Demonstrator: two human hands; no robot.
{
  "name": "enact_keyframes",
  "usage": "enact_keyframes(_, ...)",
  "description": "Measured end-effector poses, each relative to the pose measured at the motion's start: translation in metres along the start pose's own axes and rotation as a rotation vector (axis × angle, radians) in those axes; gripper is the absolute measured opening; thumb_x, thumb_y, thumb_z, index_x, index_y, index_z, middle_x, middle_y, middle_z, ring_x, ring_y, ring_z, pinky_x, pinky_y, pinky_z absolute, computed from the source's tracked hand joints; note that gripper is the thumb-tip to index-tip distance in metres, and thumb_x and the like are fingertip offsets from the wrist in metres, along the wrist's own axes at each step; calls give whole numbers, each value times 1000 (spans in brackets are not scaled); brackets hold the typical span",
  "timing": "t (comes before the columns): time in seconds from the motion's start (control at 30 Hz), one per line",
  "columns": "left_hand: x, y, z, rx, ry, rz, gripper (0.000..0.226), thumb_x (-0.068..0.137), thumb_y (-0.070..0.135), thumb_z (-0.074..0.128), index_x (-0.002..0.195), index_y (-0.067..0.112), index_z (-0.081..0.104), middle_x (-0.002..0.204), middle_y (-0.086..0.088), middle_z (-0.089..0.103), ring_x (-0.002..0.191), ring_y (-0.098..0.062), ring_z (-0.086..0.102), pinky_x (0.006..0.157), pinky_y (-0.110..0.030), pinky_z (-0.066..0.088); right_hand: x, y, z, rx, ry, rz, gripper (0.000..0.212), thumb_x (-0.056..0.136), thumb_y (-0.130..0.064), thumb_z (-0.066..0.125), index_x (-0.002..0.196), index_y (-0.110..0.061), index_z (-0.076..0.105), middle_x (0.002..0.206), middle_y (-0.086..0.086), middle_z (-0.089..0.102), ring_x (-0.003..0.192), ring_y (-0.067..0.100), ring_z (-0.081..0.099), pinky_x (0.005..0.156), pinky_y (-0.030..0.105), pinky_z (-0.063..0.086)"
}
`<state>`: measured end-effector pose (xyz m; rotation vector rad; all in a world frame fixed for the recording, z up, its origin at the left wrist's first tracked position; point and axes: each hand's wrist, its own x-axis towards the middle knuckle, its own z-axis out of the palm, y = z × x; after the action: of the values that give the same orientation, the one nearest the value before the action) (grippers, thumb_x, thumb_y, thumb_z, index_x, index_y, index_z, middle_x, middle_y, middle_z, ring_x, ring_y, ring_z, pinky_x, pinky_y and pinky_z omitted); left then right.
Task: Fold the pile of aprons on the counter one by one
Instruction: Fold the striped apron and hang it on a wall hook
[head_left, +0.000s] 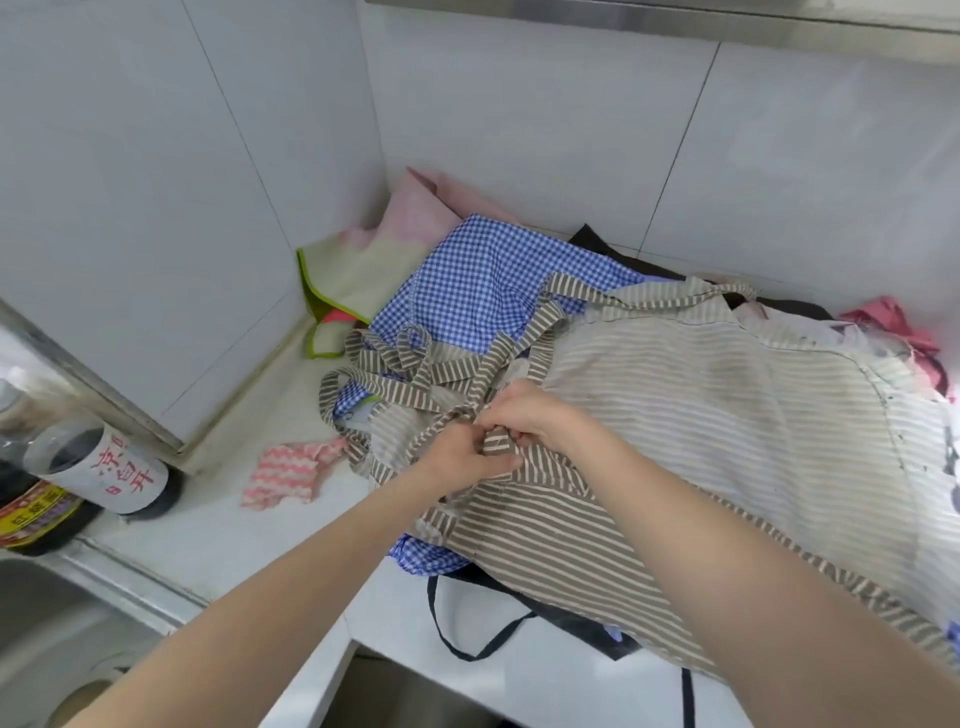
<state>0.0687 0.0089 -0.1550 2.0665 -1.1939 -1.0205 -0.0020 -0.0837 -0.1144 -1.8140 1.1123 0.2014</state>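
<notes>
Your left hand (460, 457) and right hand (530, 415) both pinch the tangled straps (405, 369) of the striped apron (701, 415), which lies atop the pile on the counter (218, 540). It looks light and limp; free the straps, then hold the corners.

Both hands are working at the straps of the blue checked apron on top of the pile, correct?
Not quite. The head view shows both hands, left hand and right hand, pinching the straps of the brown striped apron, which lies on top; the blue checked apron lies underneath.
</notes>
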Motion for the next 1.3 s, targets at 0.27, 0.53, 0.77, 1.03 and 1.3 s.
enact_keyframes(0.27,9,11,-6,473,-78,-72,46,91,36,58,58,13,37,58,-2,43,53,-10,40,46,-21,27,-48,-47,-71,688,8,-263,14,82,6,58,74,-5,56,62,1,50,44,4,35,39,17,22)
enact_keyframes(0.53,12,39,-3,619,-28,76,38,91,21,57,127,11,49,119,-9,60,112,-26,56,90,-33,45,-123,-29,-161,940,545,-440,25,90,-1,52,69,-13,45,59,3,44,33,4,32,32,14,20)
enact_keyframes(0.77,21,44,5,789,51,352,37,93,10,43,128,21,48,108,-13,65,101,-31,62,84,-38,48,-149,109,-154,502,902,-6,28,95,-8,44,67,-10,46,62,9,52,24,2,37,28,14,29)
enact_keyframes(1.03,12,37,12,1243,60,389,39,90,4,45,126,16,37,113,-3,63,107,-23,59,94,-34,38,-165,209,-99,74,551,565,42,91,-32,57,61,-3,52,49,11,57,32,18,47,38,22,37)
enact_keyframes(1.3,19,42,-3,807,-347,228,35,82,30,69,114,18,61,109,0,62,99,-19,57,79,-29,45,-127,169,-87,-251,447,245,26,92,-12,51,118,-8,56,121,11,58,67,22,59,61,27,49)
